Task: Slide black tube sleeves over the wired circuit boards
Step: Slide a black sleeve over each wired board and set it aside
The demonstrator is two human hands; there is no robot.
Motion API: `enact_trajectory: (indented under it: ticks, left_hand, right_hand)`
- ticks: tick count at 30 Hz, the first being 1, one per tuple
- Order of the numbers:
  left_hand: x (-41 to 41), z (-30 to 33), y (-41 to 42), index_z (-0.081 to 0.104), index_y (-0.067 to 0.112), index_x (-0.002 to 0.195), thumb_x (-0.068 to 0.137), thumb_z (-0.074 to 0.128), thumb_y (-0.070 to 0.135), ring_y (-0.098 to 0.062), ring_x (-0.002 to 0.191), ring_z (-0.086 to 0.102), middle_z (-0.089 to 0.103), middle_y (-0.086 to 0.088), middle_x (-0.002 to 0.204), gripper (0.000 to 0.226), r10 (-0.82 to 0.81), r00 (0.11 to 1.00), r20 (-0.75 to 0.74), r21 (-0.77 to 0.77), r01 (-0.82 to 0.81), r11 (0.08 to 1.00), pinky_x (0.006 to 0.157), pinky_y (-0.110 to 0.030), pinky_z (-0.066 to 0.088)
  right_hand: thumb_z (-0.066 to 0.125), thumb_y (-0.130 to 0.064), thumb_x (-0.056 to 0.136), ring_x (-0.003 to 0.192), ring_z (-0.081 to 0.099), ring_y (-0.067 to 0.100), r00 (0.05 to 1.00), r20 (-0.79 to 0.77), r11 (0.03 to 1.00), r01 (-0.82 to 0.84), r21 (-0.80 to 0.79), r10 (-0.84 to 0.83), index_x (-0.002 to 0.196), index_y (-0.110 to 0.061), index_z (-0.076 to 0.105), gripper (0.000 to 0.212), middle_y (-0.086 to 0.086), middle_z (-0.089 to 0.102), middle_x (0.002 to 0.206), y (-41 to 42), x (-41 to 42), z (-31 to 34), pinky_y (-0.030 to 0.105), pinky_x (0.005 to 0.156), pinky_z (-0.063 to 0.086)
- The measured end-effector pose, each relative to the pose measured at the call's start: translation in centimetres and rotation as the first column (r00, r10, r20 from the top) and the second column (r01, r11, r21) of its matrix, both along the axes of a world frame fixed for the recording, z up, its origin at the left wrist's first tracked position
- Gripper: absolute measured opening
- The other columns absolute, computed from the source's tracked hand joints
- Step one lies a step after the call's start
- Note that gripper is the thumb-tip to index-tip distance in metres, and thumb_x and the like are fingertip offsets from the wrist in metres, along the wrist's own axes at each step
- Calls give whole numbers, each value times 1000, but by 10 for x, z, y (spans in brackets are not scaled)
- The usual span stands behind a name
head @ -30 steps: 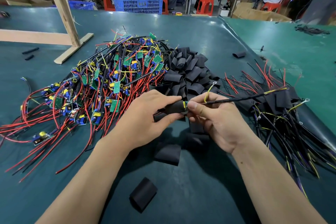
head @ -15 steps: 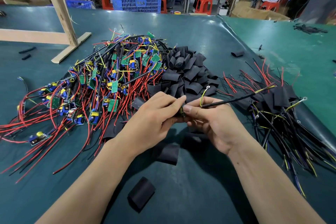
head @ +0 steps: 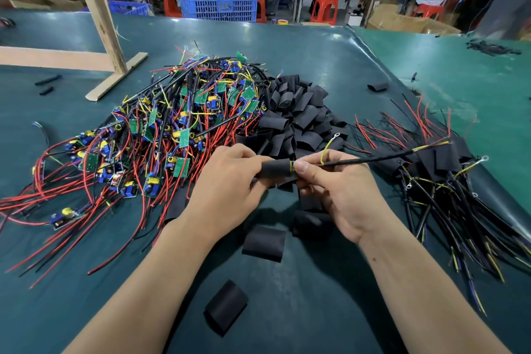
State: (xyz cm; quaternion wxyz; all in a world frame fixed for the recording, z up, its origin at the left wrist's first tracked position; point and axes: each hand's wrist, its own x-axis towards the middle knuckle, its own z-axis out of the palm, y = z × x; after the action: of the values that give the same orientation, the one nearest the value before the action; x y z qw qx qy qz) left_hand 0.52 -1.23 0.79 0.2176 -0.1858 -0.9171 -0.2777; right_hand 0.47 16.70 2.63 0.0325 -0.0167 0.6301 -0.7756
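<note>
Fingers of the left hand (head: 230,184) curl round a short black tube sleeve (head: 274,169) held above the dark green table mat (head: 316,310), while the right hand (head: 339,192) pinches the black cable (head: 373,157) at the sleeve's right end. Loose black sleeves (head: 298,112) lie heaped just behind, beside tangled red-wired green circuit boards (head: 172,129).
</note>
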Motion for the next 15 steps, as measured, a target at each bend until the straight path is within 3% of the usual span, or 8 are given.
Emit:
enact_trajectory:
  ticks: [3, 6, 7, 9, 12, 15]
  left_hand:
    - [0, -2, 2, 64, 20, 128, 87, 71, 18, -30, 102, 51, 62, -6, 106, 42, 4, 1000, 11, -5, -4, 1000, 91, -34, 40]
    - [4, 5, 2, 65, 23, 126, 77, 76, 52, -20, 98, 56, 61, 0, 102, 58, -96, 993, 76, 86, 89, 992, 91, -30, 44]
    - [4, 8, 1, 66, 23, 124, 76, 74, 54, -17, 95, 59, 63, 1, 99, 58, -134, 988, 75, 155, 121, 981, 88, -29, 47]
    - [4, 10, -1, 68, 20, 122, 81, 71, 44, -9, 87, 61, 64, 4, 91, 47, -176, 984, 23, 240, 165, 956, 81, -24, 49]
    - [2, 9, -1, 69, 15, 121, 85, 70, 34, -4, 75, 54, 59, 9, 81, 40, -221, 975, -21, 238, 220, 946, 72, -18, 44]
    - [2, 5, 2, 67, 9, 123, 84, 70, 27, -5, 72, 48, 55, 9, 80, 43, -255, 965, -60, 226, 262, 938, 69, -17, 42]
  right_hand:
    - [71, 4, 81, 56, 61, 14, 1000, -11, 1000, 5, 17, -5, 67, -13, 70, 22, 5, 67, 62, 1, 0, -2, 21, 53, 51]
    - [71, 2, 81, 60, 63, 15, 999, -2, 998, -45, 36, 45, 64, -16, 73, 25, 5, 68, 65, 5, -1, 0, 22, 56, 52]
    - [72, -1, 79, 61, 64, 16, 999, -6, 998, -51, 43, 52, 64, -18, 74, 23, 6, 69, 66, 7, -2, 1, 23, 57, 52]
    - [75, -7, 74, 62, 65, 15, 998, -27, 997, -59, 52, 60, 65, -19, 76, 15, 5, 71, 69, 10, -2, 3, 22, 58, 53]
    - [76, -14, 65, 60, 65, 13, 995, -37, 995, -89, 44, 90, 66, -18, 77, 4, 4, 71, 67, 10, 0, 4, 21, 56, 53]
    - [77, -8, 71, 60, 65, 14, 996, -39, 995, -79, 67, 82, 68, -17, 77, 9, 6, 71, 68, 9, 0, 2, 21, 57, 53]
